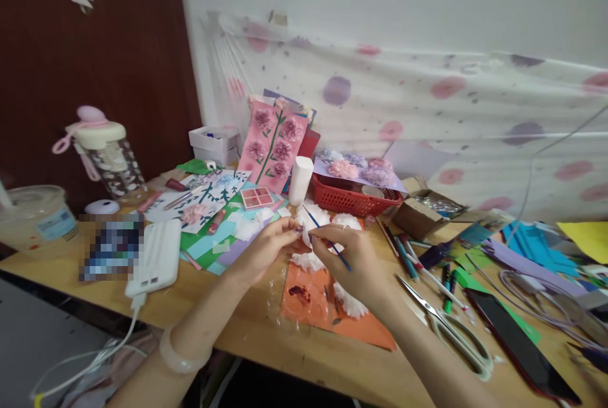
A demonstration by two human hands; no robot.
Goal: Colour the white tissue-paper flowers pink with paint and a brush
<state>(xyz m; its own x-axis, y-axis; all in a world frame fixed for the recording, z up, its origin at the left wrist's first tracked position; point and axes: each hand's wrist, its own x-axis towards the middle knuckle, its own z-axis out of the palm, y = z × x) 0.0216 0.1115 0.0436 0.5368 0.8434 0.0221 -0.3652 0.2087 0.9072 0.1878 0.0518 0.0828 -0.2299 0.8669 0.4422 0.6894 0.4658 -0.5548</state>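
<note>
White flower piece, small, pale, looks thin and ruffled, held up between both hands around mid-view, above the tabletop. Left side: white power bank with cable plugged in, next to a pixelated patch, contents unreadable. Left forearm comes up from bottom edge, pale bangle round it. Left hand palm inward, fingers curled, thumb and fingertips pinching the white piece. Clear plastic tray with dark red smear lies on orange sheet, below the hands. Blue brush slants down to the right, upper end near the piece; tip contact can't be told. Right hand bent in from lower right, back of hand up, fingers closed round the brush, fingertips at the piece. Fingers cover most of the piece, full shape and any paint on it hard to make out. White ruffled flower on orange sheet, partly behind right hand. Further right: open scissors, then dark phone. Both forearms cut off at bottom edge.
</note>
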